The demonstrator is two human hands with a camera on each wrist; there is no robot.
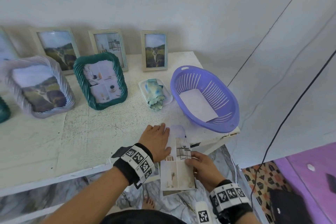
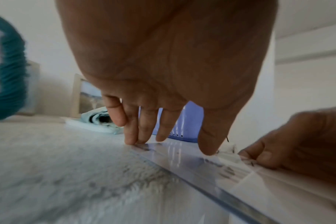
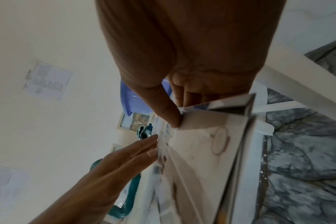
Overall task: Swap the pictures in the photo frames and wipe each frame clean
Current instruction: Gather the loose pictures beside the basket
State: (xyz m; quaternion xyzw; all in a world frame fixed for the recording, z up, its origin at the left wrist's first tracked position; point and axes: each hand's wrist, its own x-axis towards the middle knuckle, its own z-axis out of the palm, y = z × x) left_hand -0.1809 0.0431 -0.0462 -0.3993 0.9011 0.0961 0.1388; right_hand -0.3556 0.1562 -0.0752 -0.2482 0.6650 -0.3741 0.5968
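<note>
White table (image 1: 76, 142) carries the frames. Left hand (image 1: 156, 141) presses straight fingers on a loose print; right hand (image 1: 203, 167) pinches the photo stack (image 1: 177, 172) at the table edge. Peel one print only.

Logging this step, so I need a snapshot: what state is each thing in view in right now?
Left hand: flat, fingers straight, pressing a print on the table.
Right hand: pinching the prints at the table edge.
Green frame: upright, picture in.
Lilac frame: leaning back, picture in.
Basket: one sheet inside.
Cloth: rolled up on its tray.
</note>
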